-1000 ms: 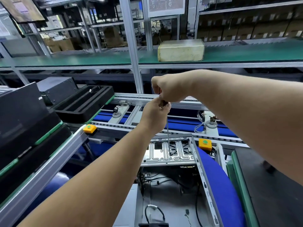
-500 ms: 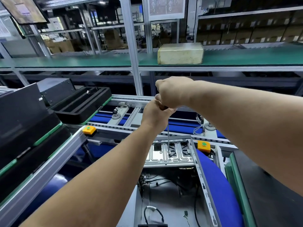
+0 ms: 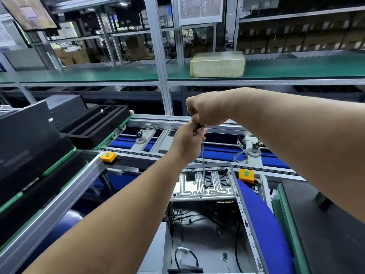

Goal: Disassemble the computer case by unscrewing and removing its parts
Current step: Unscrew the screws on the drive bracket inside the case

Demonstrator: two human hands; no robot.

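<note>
An open computer case [image 3: 247, 220] lies in front of me, with loose black cables inside. At its far end sits a ribbed silver metal bracket [image 3: 194, 189]. A long screwdriver [image 3: 203, 157] stands nearly upright, its tip on a screw in that bracket. My right hand [image 3: 209, 111] grips the top of the dark handle from above. Just below it, my left hand [image 3: 186, 141] holds the lower handle and the top of the shaft. Most of the handle is hidden by both hands.
Black trays and panels [image 3: 94, 125] are stacked on the conveyor at left. Yellow button boxes [image 3: 108, 156] [image 3: 246, 175] flank the case. A blue pad [image 3: 264, 224] lies along the case's right side. A beige box [image 3: 217, 64] sits on the green shelf behind.
Both hands stay on the screwdriver, and its tip stays on the bracket. The right hand has shifted slightly around the handle top.
</note>
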